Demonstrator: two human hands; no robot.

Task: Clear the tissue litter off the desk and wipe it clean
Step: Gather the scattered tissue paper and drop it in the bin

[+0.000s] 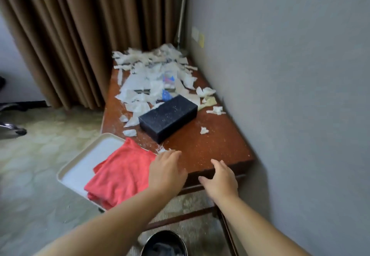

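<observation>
your left hand (167,170) reaches over the near edge of the tabletop (216,147) with straight fingers, holding nothing, its fingertips by a few small scraps. your right hand (220,177) is just beside it, fingers loose and spread, holding nothing either. torn tissue (146,79) litters the far half of the tabletop, up to a black box (168,116). a red cloth (122,171) lies on a pale tray (80,163) at the near left corner. a dark bin (164,243) stands on the floor below.
</observation>
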